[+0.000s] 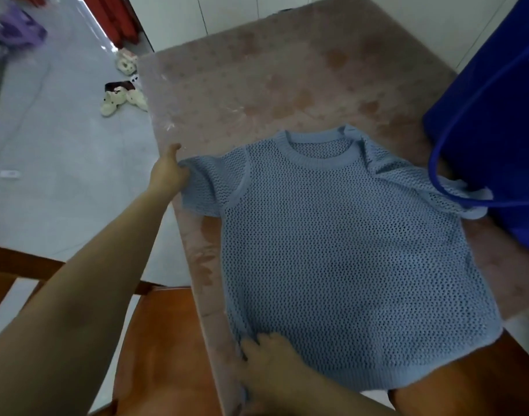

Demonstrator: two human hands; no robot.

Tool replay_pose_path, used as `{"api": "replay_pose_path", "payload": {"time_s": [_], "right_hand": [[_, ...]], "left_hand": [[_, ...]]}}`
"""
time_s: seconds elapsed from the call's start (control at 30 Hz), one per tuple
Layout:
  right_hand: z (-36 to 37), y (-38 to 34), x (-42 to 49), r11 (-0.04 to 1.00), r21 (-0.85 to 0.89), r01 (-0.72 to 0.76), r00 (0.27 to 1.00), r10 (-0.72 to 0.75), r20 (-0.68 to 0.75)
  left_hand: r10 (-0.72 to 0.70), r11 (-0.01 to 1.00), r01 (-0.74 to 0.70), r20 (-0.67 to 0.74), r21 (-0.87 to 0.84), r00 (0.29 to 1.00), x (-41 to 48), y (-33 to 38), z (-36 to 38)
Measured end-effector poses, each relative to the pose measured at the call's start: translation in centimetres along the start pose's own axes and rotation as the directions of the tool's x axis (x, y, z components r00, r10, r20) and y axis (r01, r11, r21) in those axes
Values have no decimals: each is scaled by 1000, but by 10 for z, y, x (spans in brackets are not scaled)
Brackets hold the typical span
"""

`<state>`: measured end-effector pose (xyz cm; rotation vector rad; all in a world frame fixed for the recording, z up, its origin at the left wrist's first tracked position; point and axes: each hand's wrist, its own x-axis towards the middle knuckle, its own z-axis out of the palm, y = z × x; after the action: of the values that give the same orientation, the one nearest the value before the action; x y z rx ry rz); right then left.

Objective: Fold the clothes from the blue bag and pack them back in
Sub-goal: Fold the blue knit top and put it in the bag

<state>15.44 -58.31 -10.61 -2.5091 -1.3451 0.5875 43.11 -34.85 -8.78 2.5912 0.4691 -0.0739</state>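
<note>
Far left: grey floor point(62, 145) with a pair of cream slippers point(123, 99) lying near the tabletop's corner. A wooden chair point(167, 340) sits at bottom left, just beside the tabletop edge.

Your left hand point(167, 172) is at the left edge of the tabletop point(272, 79). Its thumb is up and its fingers are curled, pinching the cuff end of the left sleeve point(206, 187).

The knit top point(347, 250) is light blue, open-mesh and short-sleeved. It lies flat and face up on the pinkish flowered tabletop, unfolded. The collar point(317, 159) points away from you. The hem point(407, 376) hangs slightly past the near edge.

Your right hand point(272, 352) is on the hem's near-left corner, fingers bent down onto the fabric, which bunches there. I cannot tell whether it pinches the knit or only presses on it.

The right sleeve point(407, 178) is spread out toward the bag and a bit rumpled.

At the far right, the blue bag point(497, 100) stands on the tabletop, touching the top. Its handle point(433, 169) loops down and lies over the right sleeve, and the sleeve's cuff end lies against the bag's base. The bag's inside is not visible.
</note>
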Motion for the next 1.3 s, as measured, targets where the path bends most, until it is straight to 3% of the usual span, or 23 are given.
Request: {"api": "replay_pose_path", "payload": {"time_s": [0.07, 0.13, 0.2, 0.3, 0.4, 0.5, 0.6, 0.7, 0.77, 0.83, 0.9, 1.0, 1.1, 1.2, 1.3], "right_hand": [[13, -4, 1, 994, -17, -106, 987, 107, 116], [20, -6, -2, 978, 33, -204, 978, 203, 39], [19, -1, -7, 937, 252, -243, 963, 265, -53], [14, 7, -16, 733, 614, -293, 903, 423, -73], [10, 8, -30, 568, 781, -258, 884, 466, -47], [7, 10, -51, 512, 842, -172, 896, 435, -82], [3, 17, -79, 422, 876, -233, 835, 548, -42], [3, 29, -103, 313, 879, -359, 710, 703, 39], [4, 37, -114, 374, 771, -516, 659, 748, 78], [0, 42, -120, 502, 602, -622, 656, 753, 50], [-6, 48, -124, 565, 514, -645, 664, 748, 10], [-8, 57, -127, 636, 398, -661, 708, 705, 49], [-11, 68, -129, 685, 344, -642, 756, 639, 138], [-20, 96, -142, 532, 513, -673, 623, 782, 6], [-20, 127, -171, 385, 617, -686, 353, 918, -180]], "left_hand": [[-10, 1000, 11, 14, -2, 1000, -4, 5, -4], [0, 1000, 1, 20, -10, 1000, -7, 10, -4], [8, 1000, -8, 22, -15, 1000, -9, 16, -3], [-20, 998, 23, 37, -65, 999, -10, 22, -5], [-48, 984, 57, 60, -169, 997, -11, 31, -9], [-70, 949, 84, 57, -305, 996, -9, 58, -13], [-52, 898, 64, 40, -436, 998, -6, 99, -10], [18, 762, 128, 220, -634, 975, -11, 139, 15], [70, 733, 189, 350, -653, 934, -17, 154, 40], [131, 868, 47, 318, -495, 939, -19, 154, 66], [241, 966, -201, 293, -163, 925, -19, 144, 84], [324, 872, -455, 483, 180, 814, -26, 131, 98], [374, 867, -475, 429, 153, 822, -33, 147, 96], [497, 807, -580, 405, 109, 767, -33, 184, 100], [624, 695, -718, 471, 30, 623, -51, 230, 119]]}}
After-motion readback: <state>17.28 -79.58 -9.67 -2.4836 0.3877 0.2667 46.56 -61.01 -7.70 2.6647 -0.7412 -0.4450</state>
